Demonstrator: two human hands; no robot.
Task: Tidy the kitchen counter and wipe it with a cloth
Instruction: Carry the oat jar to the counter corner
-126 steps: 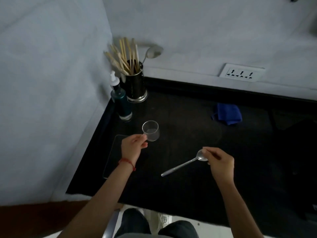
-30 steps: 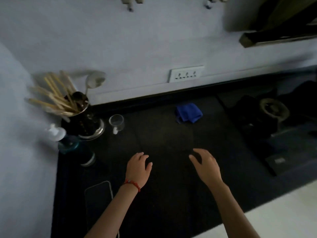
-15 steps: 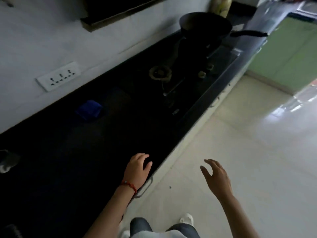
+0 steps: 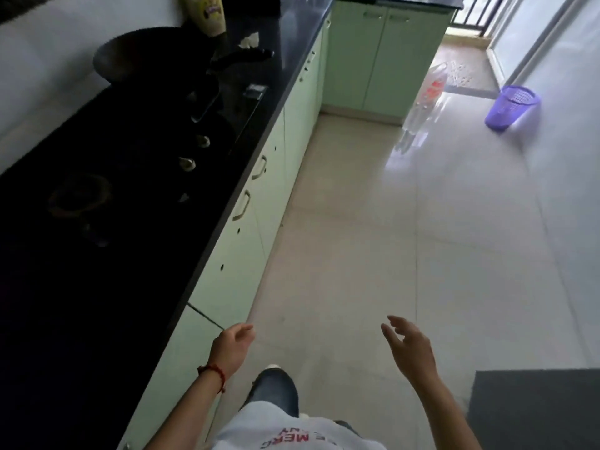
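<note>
The black kitchen counter (image 4: 285, 43) runs along the left, with a gas stove (image 4: 136, 177) set on it. My left hand (image 4: 232, 349), with a red thread at the wrist, hangs in front of the green cabinet fronts, fingers loosely apart and holding nothing. My right hand (image 4: 409, 349) is out over the floor, fingers spread and empty. Neither hand touches the counter. The blue cloth is out of view.
A dark wok (image 4: 130, 58) sits on the far burner, its handle pointing right. Behind it stands a yellow bottle (image 4: 207, 13); a crumpled white scrap (image 4: 250, 40) lies nearby. On the tiled floor are a purple basket (image 4: 511, 107), a plastic bottle (image 4: 425, 95) and a dark mat (image 4: 535, 410).
The view has swung right along the counter, from the utensil corner and blue cloth to the stove and floor. Both hands have come off the counter and hang empty over the floor.
</note>
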